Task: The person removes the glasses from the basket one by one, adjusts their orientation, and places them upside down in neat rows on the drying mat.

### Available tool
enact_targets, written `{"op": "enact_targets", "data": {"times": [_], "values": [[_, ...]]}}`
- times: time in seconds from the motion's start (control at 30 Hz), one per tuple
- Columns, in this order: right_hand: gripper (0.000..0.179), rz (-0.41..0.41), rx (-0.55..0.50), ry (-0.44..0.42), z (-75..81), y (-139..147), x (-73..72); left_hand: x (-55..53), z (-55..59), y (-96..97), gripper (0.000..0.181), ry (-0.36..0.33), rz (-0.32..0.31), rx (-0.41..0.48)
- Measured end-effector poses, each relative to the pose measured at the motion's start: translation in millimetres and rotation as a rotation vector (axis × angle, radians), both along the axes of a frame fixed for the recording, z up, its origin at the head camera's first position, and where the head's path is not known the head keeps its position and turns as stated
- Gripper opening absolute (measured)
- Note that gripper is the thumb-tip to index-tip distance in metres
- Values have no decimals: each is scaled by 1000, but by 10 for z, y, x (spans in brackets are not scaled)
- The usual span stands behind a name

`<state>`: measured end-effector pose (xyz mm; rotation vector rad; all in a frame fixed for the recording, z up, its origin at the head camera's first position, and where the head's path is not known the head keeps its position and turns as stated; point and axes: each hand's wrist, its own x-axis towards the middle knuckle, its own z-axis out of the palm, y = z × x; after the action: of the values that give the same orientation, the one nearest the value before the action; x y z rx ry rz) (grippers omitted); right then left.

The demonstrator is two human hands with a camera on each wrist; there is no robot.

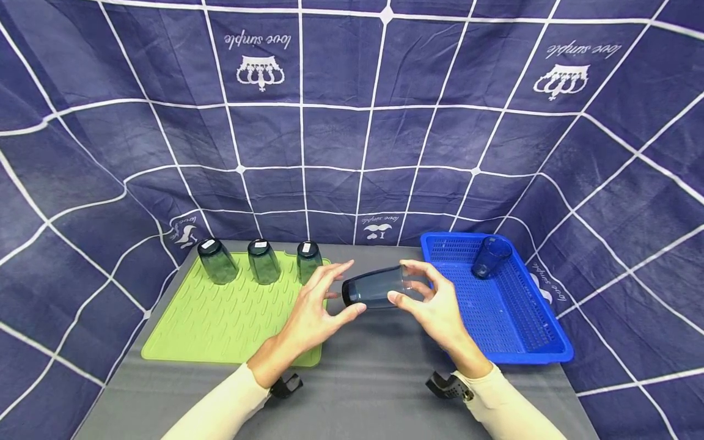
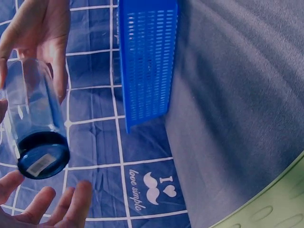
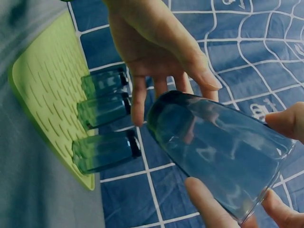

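Note:
My right hand (image 1: 440,308) grips a clear bluish drinking glass (image 1: 376,288) near its rim, thumb on the near side and fingers on the far side. The glass lies tilted almost sideways in the air, its thick dark base towards the left. Around that base my left hand (image 1: 310,308) spreads its fingers and thumb; in the left wrist view a gap shows between these fingers (image 2: 78,202) and the base, which bears a white label (image 2: 41,165). The right wrist view has the left palm (image 3: 147,52) behind the base, with its fingers extended.
Three upside-down glasses (image 1: 264,266) stand in a row along the back of a green ridged mat (image 1: 220,333) on the left. At the right sits a blue perforated basket (image 1: 500,359), where another glass (image 1: 491,256) leans in the back corner. Grid-patterned cloth (image 1: 341,140) hangs behind.

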<state>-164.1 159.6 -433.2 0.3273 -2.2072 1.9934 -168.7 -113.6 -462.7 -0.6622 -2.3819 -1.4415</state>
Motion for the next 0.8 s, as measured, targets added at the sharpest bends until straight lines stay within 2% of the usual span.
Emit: {"op": "enact_targets", "data": {"times": [0.3, 0.57, 0.8], "values": [[69, 4, -95, 0, -45, -76, 28, 49, -8, 22, 87, -16, -24, 34], [68, 81, -226, -117, -67, -162, 87, 92, -17, 37, 96, 36, -8, -19], [70, 97, -280, -139, -116, -209, 98, 100, -26, 64, 97, 56, -11, -36]]}}
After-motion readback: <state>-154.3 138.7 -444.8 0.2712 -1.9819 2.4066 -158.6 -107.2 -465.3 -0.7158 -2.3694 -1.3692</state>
